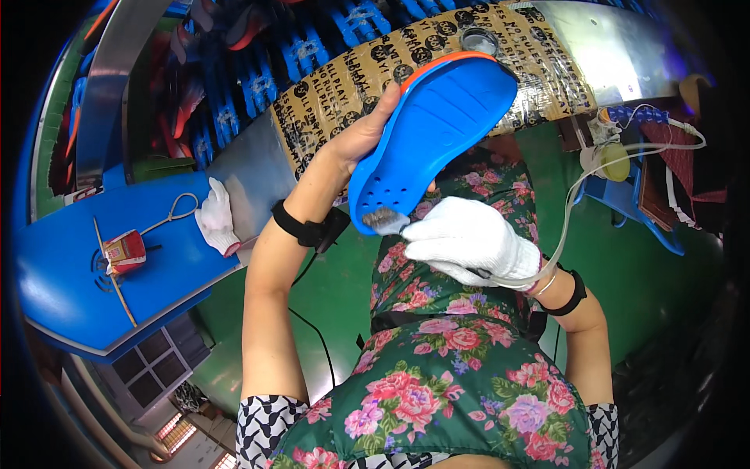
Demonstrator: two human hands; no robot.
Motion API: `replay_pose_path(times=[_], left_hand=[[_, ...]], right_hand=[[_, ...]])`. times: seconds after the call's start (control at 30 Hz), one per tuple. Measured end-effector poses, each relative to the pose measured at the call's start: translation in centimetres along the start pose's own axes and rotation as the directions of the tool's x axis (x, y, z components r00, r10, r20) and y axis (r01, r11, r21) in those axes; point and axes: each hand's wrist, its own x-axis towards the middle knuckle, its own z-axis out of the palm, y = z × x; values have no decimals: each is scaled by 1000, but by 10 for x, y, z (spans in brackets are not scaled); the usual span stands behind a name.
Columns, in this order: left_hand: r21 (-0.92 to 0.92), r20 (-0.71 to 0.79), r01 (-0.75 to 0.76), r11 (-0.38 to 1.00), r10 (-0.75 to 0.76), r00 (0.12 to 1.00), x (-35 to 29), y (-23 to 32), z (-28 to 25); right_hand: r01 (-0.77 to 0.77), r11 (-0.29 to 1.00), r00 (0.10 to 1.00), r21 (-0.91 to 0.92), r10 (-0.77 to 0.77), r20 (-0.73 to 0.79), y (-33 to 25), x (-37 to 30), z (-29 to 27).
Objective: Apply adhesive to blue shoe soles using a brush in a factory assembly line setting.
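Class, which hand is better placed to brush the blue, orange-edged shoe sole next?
Likely the white-gloved right hand: it already holds the grey-bristled brush at the sole, which the bare left hand supports.

The sole (449, 117) is smooth and rubbery with a soft sheen and low moulded ridges; its orange edge (426, 69) is glossier. The brush (382, 218) ends in rough, matted bristles. The worn glove (465, 238) is matt white knitted cloth, and so is the loose glove (216, 219). The tube (569, 205) is clear, shiny plastic. The apron (461, 391) is printed cloth. The bench (621, 51) shows bright, smooth metal beside wrinkled brown paper (344, 102) that glints. The table (62, 227) has a smooth, mildly glossy blue face, the floor (234, 336) a faint shine. The dish (478, 41) may be glass or metal.
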Motion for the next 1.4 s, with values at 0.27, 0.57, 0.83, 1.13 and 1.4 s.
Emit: replay_pose_path(times=[0.27, 0.57, 0.83, 1.13, 1.4], left_hand=[[-220, 135, 65, 973, -36, 990, 5, -3, -24], [-462, -364, -670, 581, 564, 741, 36, -27, -22], [-702, -202, -425, 572, 412, 889, -54, -88, 2], [-714, -33, -316, 625, 420, 907, -25, -104, 51], [-712, -166, -407, 572, 426, 889, -1, -94, 74]], right_hand=[[-239, 952, 959, 191, 262, -106, 5, 13, -12], [-152, 271, 444, 950, 878, -180, 20, 4, -20], [-185, 263, 423, 947, 891, -165, 35, -5, 4], [-365, 628, 567, 688, 736, -370, 5, 34, -26], [-239, 971, 849, -21, 199, -489, -29, 69, -67]])
